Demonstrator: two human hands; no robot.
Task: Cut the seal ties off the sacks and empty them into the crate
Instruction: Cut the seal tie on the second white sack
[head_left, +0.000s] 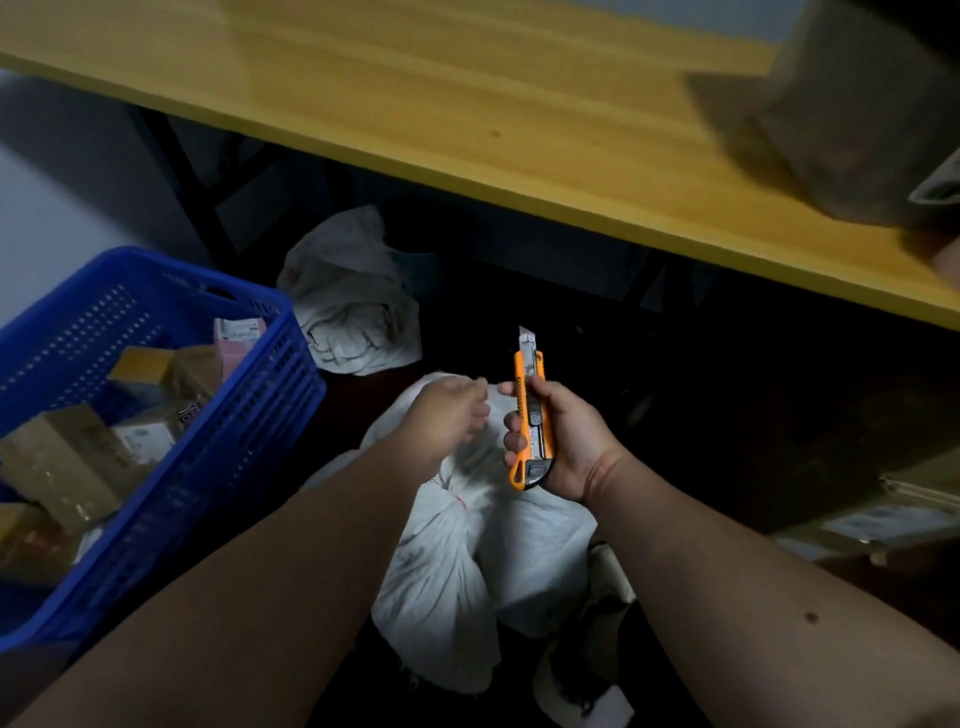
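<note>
Both hands met over the knotted neck of the white woven plastic sack (470, 551) that stood on the dark floor between my forearms. My right hand (563, 441) was wrapped around the orange plastic utility knife (531, 415), thumb near the slider, with a short length of blade showing and pointed up and away from me, which I judged a safe carry until the cut. My left hand (449, 410) had its fingers curled at the bunched top of the sack, apparently pinching the gathered cloth to pull the neck taut; whether it held the seal tie itself I could not tell. A thin red strand showed at the neck just below the knife, possibly the tie, so I judged the seal not yet cut. To my left sat the blue perforated plastic crate (249, 415), close beside the sack so tipping would be short work; it already held brown cardboard parcels (67, 457) and a pink box (239, 343). Labels on those parcels were too blurred to read, and I saw no brand on the knife. A crumpled white sack (353, 306) lay slack farther off under the yellow wooden table (467, 104), looking emptied.
</note>
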